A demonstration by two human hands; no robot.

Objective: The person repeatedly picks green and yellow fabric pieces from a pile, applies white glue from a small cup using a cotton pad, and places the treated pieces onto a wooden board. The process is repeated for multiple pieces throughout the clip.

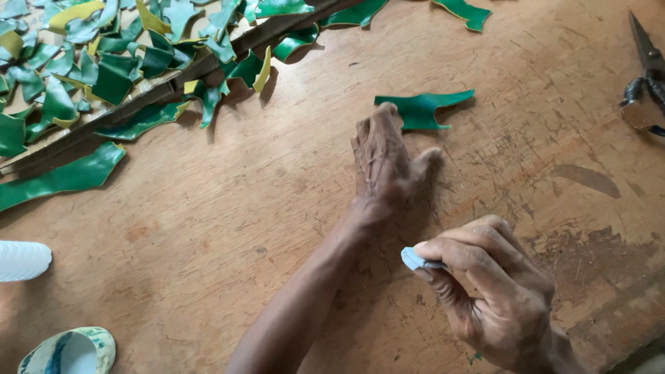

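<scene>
My left hand lies palm down, forearm stretched forward, its 4 fingers close together and the thumb spread to the side. My right hand sits nearer me, curled, thumb pressed against the forefinger tip.

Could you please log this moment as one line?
left hand: flat on table, fingertips at green scrap | right hand: pinching white chalk | scissors: idle
</scene>
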